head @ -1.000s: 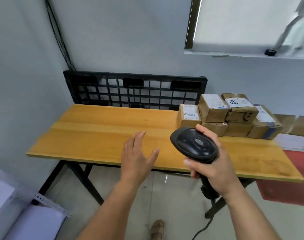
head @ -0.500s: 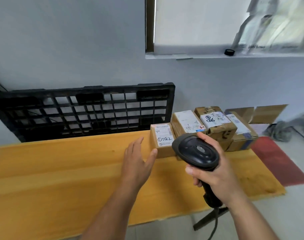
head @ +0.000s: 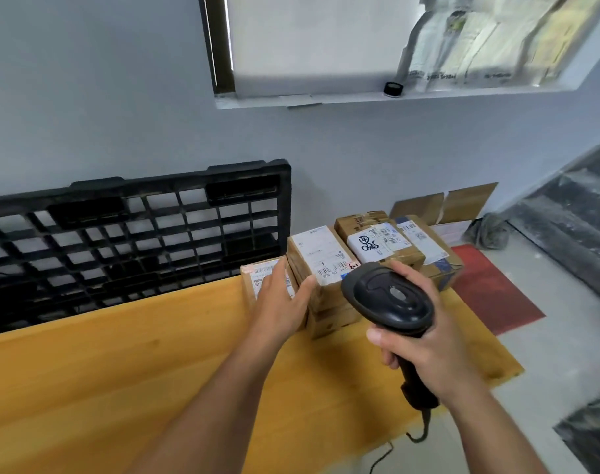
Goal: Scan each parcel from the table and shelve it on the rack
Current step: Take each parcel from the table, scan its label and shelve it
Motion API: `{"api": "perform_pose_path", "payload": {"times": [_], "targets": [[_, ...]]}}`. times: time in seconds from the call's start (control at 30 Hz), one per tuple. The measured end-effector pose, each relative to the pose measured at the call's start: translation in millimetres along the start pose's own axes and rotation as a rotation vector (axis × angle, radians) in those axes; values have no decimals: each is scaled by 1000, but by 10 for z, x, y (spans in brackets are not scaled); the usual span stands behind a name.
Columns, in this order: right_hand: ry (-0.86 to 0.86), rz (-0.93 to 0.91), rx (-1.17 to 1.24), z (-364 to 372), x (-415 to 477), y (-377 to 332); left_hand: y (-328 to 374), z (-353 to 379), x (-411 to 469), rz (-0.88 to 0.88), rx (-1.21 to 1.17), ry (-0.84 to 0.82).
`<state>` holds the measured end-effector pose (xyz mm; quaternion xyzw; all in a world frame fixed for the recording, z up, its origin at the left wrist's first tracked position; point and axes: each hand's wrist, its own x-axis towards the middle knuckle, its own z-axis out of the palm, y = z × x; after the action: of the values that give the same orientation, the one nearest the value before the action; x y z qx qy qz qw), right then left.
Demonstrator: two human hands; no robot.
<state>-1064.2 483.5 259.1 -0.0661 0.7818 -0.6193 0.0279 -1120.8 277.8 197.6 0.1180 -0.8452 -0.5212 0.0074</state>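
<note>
Presently, both hands at the parcel stack (head: 329, 258).
Left hand (head: 281, 302) lies straight-fingered on its leftmost parcel (head: 254, 278); right hand (head: 428, 347) grasps the scanner (head: 391, 295) before it.

The white label (head: 368, 248) on the rear parcel (head: 351, 223) bears handwritten circled 14 and roughly 0225.

My left grip (head: 281, 299) reaches forward on a bare, outstretched forearm, back of the hand up, fingers straight and together, thumb spread wide. My right grip (head: 425, 343) sits nearer, fingers and thumb curled round the handle of a black plastic handheld barcode scanner (head: 387, 295), forearm bare too.
</note>
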Motion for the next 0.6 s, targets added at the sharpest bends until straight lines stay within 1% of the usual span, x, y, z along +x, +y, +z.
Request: {"api": "perform_pose_path", "payload": {"times": [0.2,0.27,0.37,0.43,0.53,0.6], "targets": [[-3,-17,20,-239,123,69,142,278,156,-80,-60,-38],[-11,-23,29,-316,149,70,179,330,166,-128,-136,-56],[-32,-18,45,-428,172,85,134,357,156,-256,-293,-103],[-40,-17,48,-492,183,100,57,369,130,-307,-337,-154],[-62,-20,70,-564,201,119,10,415,72,-292,-352,-217],[-80,-13,81,-601,210,131,15,450,53,-268,-370,-229]]}}
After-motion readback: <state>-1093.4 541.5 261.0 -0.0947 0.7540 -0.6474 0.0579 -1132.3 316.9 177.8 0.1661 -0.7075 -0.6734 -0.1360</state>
